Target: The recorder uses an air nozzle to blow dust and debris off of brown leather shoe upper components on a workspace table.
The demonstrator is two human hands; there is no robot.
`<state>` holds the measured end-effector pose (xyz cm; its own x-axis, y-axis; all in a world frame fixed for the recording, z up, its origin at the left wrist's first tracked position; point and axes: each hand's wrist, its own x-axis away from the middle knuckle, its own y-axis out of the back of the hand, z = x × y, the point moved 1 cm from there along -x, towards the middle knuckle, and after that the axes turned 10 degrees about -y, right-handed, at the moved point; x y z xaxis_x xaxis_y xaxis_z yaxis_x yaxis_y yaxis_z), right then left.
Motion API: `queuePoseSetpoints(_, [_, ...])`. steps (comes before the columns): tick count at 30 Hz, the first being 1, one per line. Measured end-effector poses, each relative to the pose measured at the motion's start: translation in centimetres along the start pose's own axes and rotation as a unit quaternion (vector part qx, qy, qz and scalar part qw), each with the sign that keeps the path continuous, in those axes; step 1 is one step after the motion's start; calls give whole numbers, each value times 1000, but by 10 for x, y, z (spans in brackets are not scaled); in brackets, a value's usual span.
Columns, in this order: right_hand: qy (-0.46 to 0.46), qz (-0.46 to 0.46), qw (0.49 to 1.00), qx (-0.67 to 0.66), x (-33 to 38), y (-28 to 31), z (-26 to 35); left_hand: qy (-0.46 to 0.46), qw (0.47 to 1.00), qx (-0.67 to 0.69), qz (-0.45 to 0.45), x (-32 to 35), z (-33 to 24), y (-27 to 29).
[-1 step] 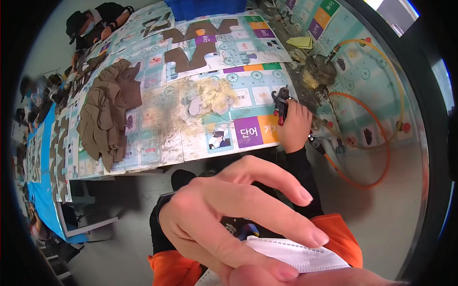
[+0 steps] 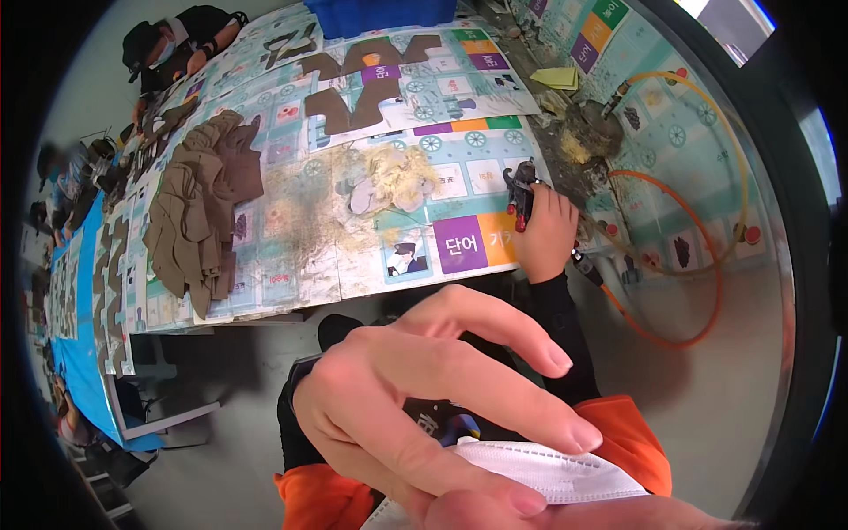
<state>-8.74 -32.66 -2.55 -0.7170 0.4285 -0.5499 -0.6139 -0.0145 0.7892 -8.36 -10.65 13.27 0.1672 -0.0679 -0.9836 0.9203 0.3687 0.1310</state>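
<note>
Close to the camera, my left hand (image 2: 415,380) is raised with its fingers apart and bent, holding nothing. Just beneath it shows a white face mask (image 2: 548,473). At the table's right front corner, my right hand (image 2: 549,225) is closed around a black spray gun with red parts (image 2: 521,190), which rests at the tabletop's edge. Its grip is mostly hidden by my fingers. An orange air hose (image 2: 658,340) runs from a fitting beside my wrist. Left of the gun lies a clump of yellowish, fluffy residue (image 2: 393,181) on the table.
Brown cut fabric pieces lie in a heap (image 2: 199,203) on the left, with more spread flat (image 2: 353,104) farther back. A blue bin (image 2: 384,16) stands at the far edge. A residue-crusted pot (image 2: 590,132) sits at right. Another person (image 2: 181,44) works at the far left.
My left hand's fingers have shifted slightly up and to the left. My right hand and the spray gun have stayed in place.
</note>
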Motion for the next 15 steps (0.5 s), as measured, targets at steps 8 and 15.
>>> queuePoseSetpoints(8, [-8,2,1000,3,0,-1,-6,215,975,-48,-32,-15,-29,-4])
queuePoseSetpoints(15, [-5,5,1000,5,0,6,-1,308,939,134,-74,-3,-33,-1])
